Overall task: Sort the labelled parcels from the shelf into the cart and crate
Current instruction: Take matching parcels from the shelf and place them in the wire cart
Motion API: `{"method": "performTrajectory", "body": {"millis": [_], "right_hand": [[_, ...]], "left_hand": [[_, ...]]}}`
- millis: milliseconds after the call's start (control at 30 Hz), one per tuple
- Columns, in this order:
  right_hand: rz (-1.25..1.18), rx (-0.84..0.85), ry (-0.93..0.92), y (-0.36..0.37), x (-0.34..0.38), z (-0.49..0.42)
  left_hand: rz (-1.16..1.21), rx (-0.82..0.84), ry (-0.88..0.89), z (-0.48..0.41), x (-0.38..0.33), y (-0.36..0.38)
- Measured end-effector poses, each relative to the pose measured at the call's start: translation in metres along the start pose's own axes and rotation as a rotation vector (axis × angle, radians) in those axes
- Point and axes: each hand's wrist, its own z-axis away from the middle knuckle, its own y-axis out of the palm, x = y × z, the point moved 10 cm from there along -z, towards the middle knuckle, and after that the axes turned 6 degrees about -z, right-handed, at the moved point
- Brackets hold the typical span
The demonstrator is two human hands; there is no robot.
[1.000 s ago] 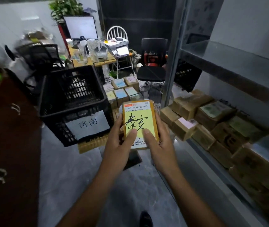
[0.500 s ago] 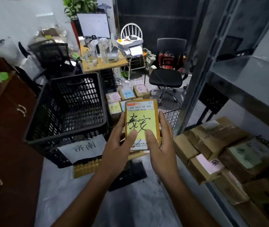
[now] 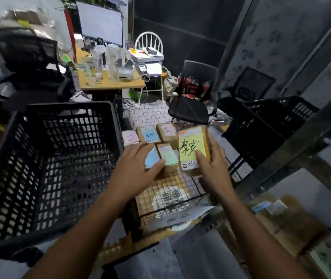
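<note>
The right hand [image 3: 210, 170] curls its fingers round a brown cardboard parcel with a yellow label [image 3: 192, 150], held over the wire-mesh cart [image 3: 170, 190]. The left hand [image 3: 136, 168] hovers with fingers straight, loosely spread, over the cart's labelled parcels [image 3: 150, 134].

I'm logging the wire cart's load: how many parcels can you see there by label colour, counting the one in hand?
Blue-label parcels: 2
Pink-label parcel: 1
Pale green-label parcel: 1
Faint-label parcel, colour unclear: 1
Yellow-label parcel, held in the right hand: 1
Total: 6
</note>
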Motion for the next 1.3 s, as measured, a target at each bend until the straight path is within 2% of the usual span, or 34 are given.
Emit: {"method": "performTrajectory", "body": {"millis": [167,367,533,633,833,1033,1300], "right_hand": [[0.302,0.101,0.097,0.050,-0.056,-0.076],[0.404,0.270,0.164,0.100,-0.124,-0.123],[0.412,0.281,0.221,0.118,-0.166,-0.145],[0.478,0.315,0.172,0.134,-0.175,-0.152],[0.597,0.259,0.149,0.153,-0.191,-0.150],[0.649,0.157,0.125,0.151,-0.191,-0.146],[0.393,0.248,0.225,0.146,-0.211,-0.156]], "left_hand": [[-0.164,0.112,0.018,-0.066,0.043,0.020],[-0.251,0.212,0.035,-0.114,0.060,0.049],[-0.354,0.245,0.046,-0.145,0.072,0.071],[-0.409,0.219,0.035,-0.149,0.079,0.072],[-0.477,0.210,0.069,-0.141,0.079,0.072],[-0.463,0.233,0.063,-0.142,0.080,0.075],[-0.462,0.231,0.060,-0.141,0.081,0.076]]}}
